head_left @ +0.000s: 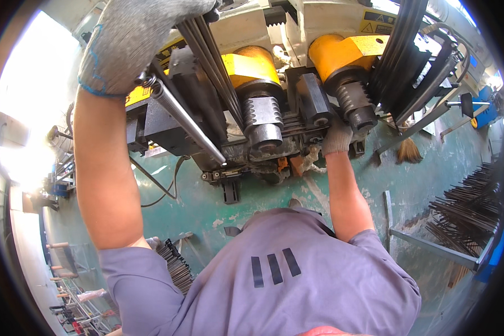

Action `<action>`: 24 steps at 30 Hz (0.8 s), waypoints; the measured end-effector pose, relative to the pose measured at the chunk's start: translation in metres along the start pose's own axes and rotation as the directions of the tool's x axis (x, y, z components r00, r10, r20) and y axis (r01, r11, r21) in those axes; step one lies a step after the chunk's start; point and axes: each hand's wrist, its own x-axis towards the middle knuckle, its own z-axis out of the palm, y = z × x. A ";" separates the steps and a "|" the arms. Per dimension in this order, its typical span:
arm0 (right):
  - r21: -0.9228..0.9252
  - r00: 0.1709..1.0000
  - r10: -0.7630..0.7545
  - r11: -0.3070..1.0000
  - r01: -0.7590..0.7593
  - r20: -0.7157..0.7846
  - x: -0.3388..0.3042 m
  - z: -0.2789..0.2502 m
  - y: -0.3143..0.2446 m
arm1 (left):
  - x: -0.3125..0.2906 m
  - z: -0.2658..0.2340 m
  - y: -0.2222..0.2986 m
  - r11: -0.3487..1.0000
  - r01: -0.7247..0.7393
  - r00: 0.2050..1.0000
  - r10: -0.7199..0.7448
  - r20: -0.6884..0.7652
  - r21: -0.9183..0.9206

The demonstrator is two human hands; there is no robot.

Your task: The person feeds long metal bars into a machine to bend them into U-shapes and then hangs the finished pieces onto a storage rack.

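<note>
My left hand (145,39), in a grey knit glove with a blue cuff edge, is raised at the upper left beside the upper ends of several long dark metal bars (213,67). Its fingers run toward the picture's upper edge, and I cannot make out their grip. Below its wrist slants a coil spring (176,109) on a bright rod. My right hand (337,137), gloved too, reaches in under a dark block (313,98) between two toothed metal cylinders, one on the left (263,117) and one on the right (355,103). The machine hides its fingers.
Yellow housings (252,64) back the cylinders. More dark bars (395,50) stand at the upper right. A broom head (410,151) is near the machine, over a worn green floor (207,224). Thin rods (470,204) lie piled at the right beside a metal frame (431,246).
</note>
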 end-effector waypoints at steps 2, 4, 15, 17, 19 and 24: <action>-0.199 0.983 -0.171 0.963 0.182 0.069 0.003 -0.006 0.012 | 0.000 0.000 0.000 1.000 0.013 0.999 -0.013 0.033 -0.023; 0.022 1.000 -0.010 1.000 0.010 0.005 0.002 -0.004 0.007 | 0.001 0.001 0.000 0.999 0.031 0.998 -0.029 0.050 -0.032; 0.061 1.000 0.021 0.998 -0.020 -0.021 -0.009 0.005 -0.025 | 0.000 0.012 0.004 0.992 0.113 0.992 -0.110 0.055 -0.050; 0.080 0.999 0.041 0.996 -0.041 0.003 -0.008 0.004 -0.023 | 0.000 0.013 0.008 0.991 0.122 0.992 -0.120 0.050 -0.051; 0.061 0.998 0.057 0.996 -0.058 0.013 -0.008 0.002 -0.020 | -0.001 0.015 0.011 0.990 0.134 0.990 -0.132 0.040 -0.053; 0.049 0.997 0.071 0.996 -0.072 0.014 -0.008 0.002 -0.012 | -0.004 0.008 0.022 0.978 0.194 0.977 -0.186 0.105 -0.071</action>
